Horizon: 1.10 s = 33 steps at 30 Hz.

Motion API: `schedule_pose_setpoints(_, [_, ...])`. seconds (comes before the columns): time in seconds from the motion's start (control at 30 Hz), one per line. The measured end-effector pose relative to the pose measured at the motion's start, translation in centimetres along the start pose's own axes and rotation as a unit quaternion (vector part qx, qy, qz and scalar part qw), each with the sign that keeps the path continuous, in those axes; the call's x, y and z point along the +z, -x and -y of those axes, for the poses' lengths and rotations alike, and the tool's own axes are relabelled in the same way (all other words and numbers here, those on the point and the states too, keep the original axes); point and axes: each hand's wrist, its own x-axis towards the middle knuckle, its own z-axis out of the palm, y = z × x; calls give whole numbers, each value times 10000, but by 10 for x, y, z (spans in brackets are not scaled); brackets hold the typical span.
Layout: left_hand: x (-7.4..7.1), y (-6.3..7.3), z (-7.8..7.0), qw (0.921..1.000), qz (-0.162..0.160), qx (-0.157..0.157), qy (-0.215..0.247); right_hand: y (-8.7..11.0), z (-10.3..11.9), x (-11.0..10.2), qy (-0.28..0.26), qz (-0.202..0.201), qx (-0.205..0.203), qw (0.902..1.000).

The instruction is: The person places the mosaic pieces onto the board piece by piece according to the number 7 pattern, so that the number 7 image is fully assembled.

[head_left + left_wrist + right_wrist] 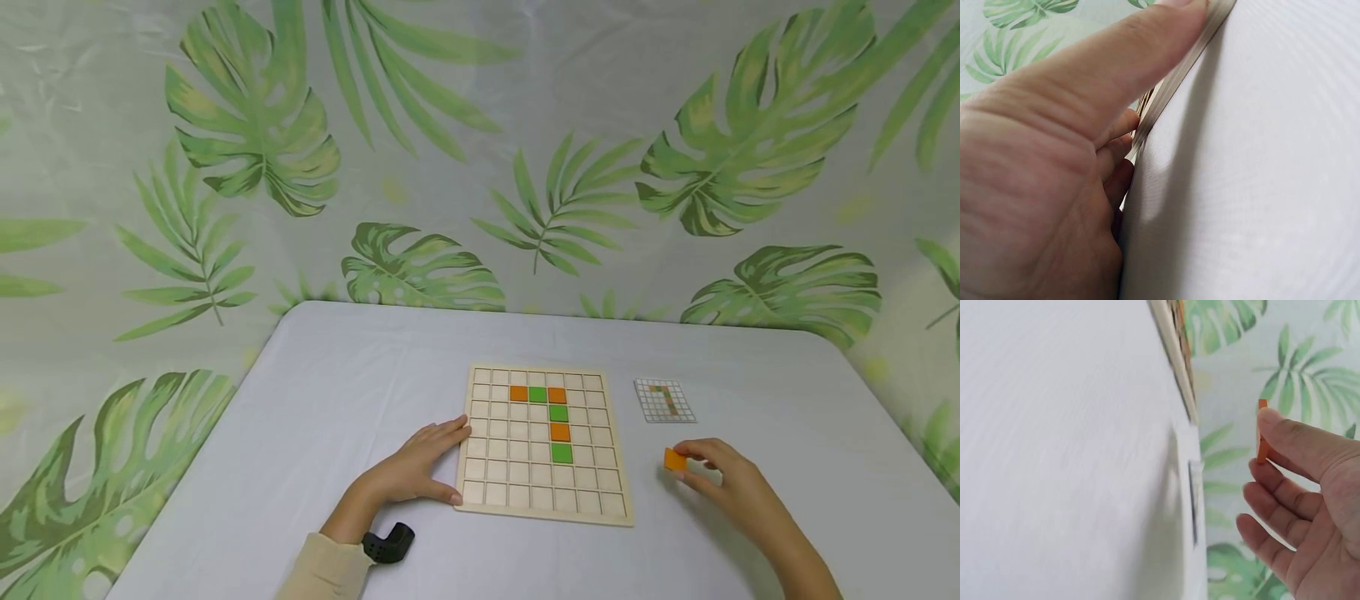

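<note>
A wooden grid board (498,475) lies on the table, with orange and green square tiles set in a row and a column that form a 7 shape; the lowest is a green tile (562,453). My left hand (412,467) rests against the board's left edge, thumb at the near corner and fingers farther up; the left wrist view shows the thumb (1141,56) touching the rim. To the board's right, my right hand (723,479) pinches an orange tile (675,459) between thumb and fingers. In the right wrist view that tile (1262,450) is seen edge-on, above the table.
A small pattern card (666,401) with a printed grid and a similar 7 shape lies right of the board. White cloth covers the table (360,375), and a leaf-print curtain (450,183) hangs behind it. A black band (390,543) is on the left wrist.
</note>
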Motion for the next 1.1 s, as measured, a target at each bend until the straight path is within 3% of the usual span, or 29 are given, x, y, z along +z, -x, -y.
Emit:
schedule_pose_setpoints(0.33, [0, 1, 0, 10000, 9, 14, 0, -33, 47, 23, -586, 505, -295, 9966])
schedule_pose_setpoints(0.7, [1, 1, -2, 10000, 10, 38, -35, -39, 72, 61, -947, 1299, -225, 9867])
schedule_pose_setpoints(0.8, [0, 1, -2, 10000, 10, 16, -42, -38, 72, 68, -794, 1298, -283, 9880])
schedule_pose_setpoints(1.1, [1, 1, -1, 10000, 20, 20, -27, -35, 70, 81, -460, 847, -1104, 9892])
